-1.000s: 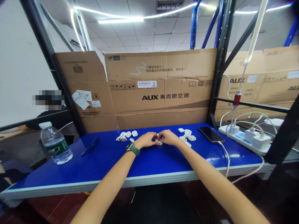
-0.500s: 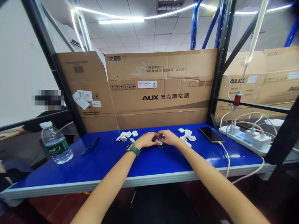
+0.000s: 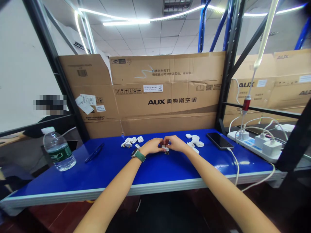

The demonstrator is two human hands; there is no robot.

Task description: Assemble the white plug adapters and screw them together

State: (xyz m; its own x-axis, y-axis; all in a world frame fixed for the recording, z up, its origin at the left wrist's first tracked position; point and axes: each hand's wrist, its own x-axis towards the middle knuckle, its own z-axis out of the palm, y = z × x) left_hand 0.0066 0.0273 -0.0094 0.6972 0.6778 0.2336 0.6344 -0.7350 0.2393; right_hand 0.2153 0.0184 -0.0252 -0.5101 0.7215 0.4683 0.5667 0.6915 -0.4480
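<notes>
My left hand [image 3: 152, 145] and my right hand [image 3: 175, 143] meet over the far middle of the blue table [image 3: 109, 168]. Both pinch one small white plug part [image 3: 165, 148] between their fingertips. A green watch [image 3: 139, 155] sits on my left wrist. Several white plug parts [image 3: 131, 141] lie in a loose group to the left of my hands. Another group of white plug parts [image 3: 194, 139] lies to the right. Tiny dark bits [image 3: 166, 152] rest on the table just under the held part.
A water bottle [image 3: 57, 149] stands at the table's left end, with a dark pen [image 3: 94, 152] beside it. A phone [image 3: 219, 140] on a white cable lies at the right. A power strip [image 3: 257, 145] with chargers sits further right. Cardboard [image 3: 167, 97] walls the back. A person sits far left.
</notes>
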